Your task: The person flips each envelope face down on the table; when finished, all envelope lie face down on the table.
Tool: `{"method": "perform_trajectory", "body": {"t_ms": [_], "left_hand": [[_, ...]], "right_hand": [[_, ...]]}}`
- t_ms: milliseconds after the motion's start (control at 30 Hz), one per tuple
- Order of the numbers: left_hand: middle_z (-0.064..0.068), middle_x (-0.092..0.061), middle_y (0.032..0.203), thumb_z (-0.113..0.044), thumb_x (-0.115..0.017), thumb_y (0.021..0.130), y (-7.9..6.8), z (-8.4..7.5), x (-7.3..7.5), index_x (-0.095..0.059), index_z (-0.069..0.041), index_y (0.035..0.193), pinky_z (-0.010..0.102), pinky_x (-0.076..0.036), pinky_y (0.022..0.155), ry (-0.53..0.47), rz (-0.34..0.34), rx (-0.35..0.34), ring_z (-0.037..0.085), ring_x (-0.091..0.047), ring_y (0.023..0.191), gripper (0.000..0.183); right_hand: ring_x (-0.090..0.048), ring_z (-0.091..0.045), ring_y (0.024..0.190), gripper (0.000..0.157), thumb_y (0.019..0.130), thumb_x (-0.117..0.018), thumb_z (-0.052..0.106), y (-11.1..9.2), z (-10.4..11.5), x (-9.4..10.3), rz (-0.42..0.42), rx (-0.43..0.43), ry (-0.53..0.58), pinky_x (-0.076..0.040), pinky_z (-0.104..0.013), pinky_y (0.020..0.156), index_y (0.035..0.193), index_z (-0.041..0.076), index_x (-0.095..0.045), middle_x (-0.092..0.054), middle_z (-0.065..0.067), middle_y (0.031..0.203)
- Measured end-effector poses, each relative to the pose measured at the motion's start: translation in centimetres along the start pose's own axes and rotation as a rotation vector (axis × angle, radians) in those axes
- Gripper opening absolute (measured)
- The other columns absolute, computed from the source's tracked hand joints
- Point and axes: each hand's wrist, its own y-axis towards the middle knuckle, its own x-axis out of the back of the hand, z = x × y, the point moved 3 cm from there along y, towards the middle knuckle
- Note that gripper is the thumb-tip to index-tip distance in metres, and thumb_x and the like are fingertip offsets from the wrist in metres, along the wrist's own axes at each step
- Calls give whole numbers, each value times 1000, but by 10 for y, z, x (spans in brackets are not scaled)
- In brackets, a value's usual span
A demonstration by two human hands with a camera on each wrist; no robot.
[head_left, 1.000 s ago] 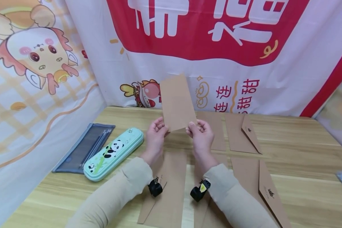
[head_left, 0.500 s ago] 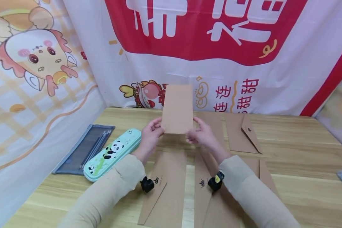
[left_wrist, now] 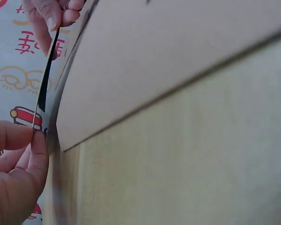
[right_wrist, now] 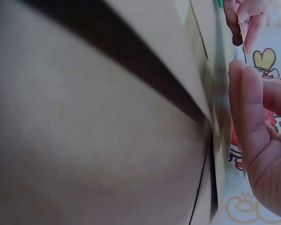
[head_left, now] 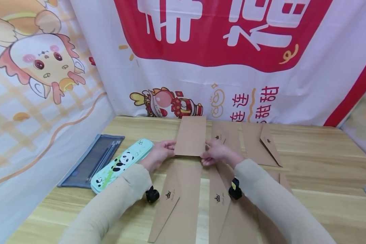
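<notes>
Sleeves (head_left: 109, 203), two, beige, each with a black wrist camera (head_left: 152, 195).
Front envelopes, three, brown, in a row: left (head_left: 186, 200) and middle (head_left: 219, 210), both with crown-marked flaps; right (head_left: 275, 174), partly beneath the right sleeve.
Case (head_left: 122, 166), mint, panda print, beside the left hand; pouch (head_left: 91, 159), blue-grey, just left of it.
Left hand (head_left: 159, 154): thumb and fingers pinching the near left corner of the held envelope (head_left: 190, 135).
Right hand (head_left: 216, 152): pinching the near right corner.
Held envelope: brown, plain face up, between the hands over the table's (head_left: 323, 159) far part; whether its far edge touches wood cannot be told.
Back envelopes, two, right of it: one crown-marked (head_left: 228, 135), one with flap standing ajar (head_left: 251, 145).
Cloth (head_left: 247, 81): white and red, behind the table.
</notes>
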Motion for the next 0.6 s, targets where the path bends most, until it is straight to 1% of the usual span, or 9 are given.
{"method": "perform_trajectory", "body": {"t_ms": [67, 167, 233, 333, 400, 467, 533, 600], "left_hand": [[14, -57, 118, 11, -56, 79, 3, 2, 1, -47, -8, 134, 31, -47, 94, 12, -5, 7, 23, -56, 105, 59], [16, -57, 118, 12, -55, 79, 5, 3, 2, -46, -6, 134, 31, -48, 91, 58, -20, -7, 24, -56, 103, 59], [17, -56, 118, 12, -55, 79, 6, 4, 4, -45, -5, 134, 31, -48, 89, 90, -43, -11, 24, -55, 102, 59], [18, -55, 121, 8, -56, 80, 6, 3, 8, -44, -4, 134, 31, -47, 89, 148, -81, -16, 25, -53, 104, 57], [19, -52, 124, 5, -56, 81, 5, 2, 9, -42, -3, 135, 34, -47, 91, 163, -86, -14, 28, -52, 107, 56], [21, -49, 127, 1, -55, 83, 2, 0, 10, -40, -2, 136, 36, -47, 93, 171, -71, -2, 30, -51, 111, 55], [22, -47, 130, -1, -53, 85, -2, -2, 10, -38, -1, 137, 38, -46, 95, 172, -40, 16, 31, -51, 112, 54], [23, -45, 131, -4, -52, 87, -5, -3, 11, -36, -1, 137, 38, -48, 93, 175, -20, 26, 32, -52, 111, 53]], "right_hand": [[-60, -18, 57, 83, 88, -54, -3, 2, -2, -1, 11, -14, 6, -56, -28, 59, 148, 4, 3, -62, -15, 73], [-60, -17, 57, 81, 89, -51, -5, 4, -4, -1, 30, -10, 16, -56, -27, 58, 147, 3, 4, -62, -15, 73], [-60, -17, 56, 80, 89, -50, -5, 4, -5, 0, 39, -5, 28, -56, -26, 58, 147, 3, 4, -62, -15, 73], [-59, -17, 57, 79, 89, -49, -5, 3, -6, 3, 49, 21, 48, -55, -24, 58, 147, 3, 4, -62, -15, 75], [-60, -16, 59, 79, 90, -48, -5, 0, -6, 7, 55, 50, 59, -54, -23, 58, 148, 4, 4, -62, -15, 76], [-60, -16, 61, 79, 90, -48, -5, -4, -5, 12, 59, 83, 81, -54, -23, 59, 148, 5, 4, -63, -15, 77], [-61, -15, 62, 78, 90, -48, -5, -10, -4, 18, 66, 121, 106, -54, -22, 60, 148, 5, 5, -62, -14, 77], [-61, -14, 64, 78, 91, -47, -5, -19, -5, 25, 67, 150, 129, -54, -23, 62, 148, 5, 6, -62, -13, 77]]}}
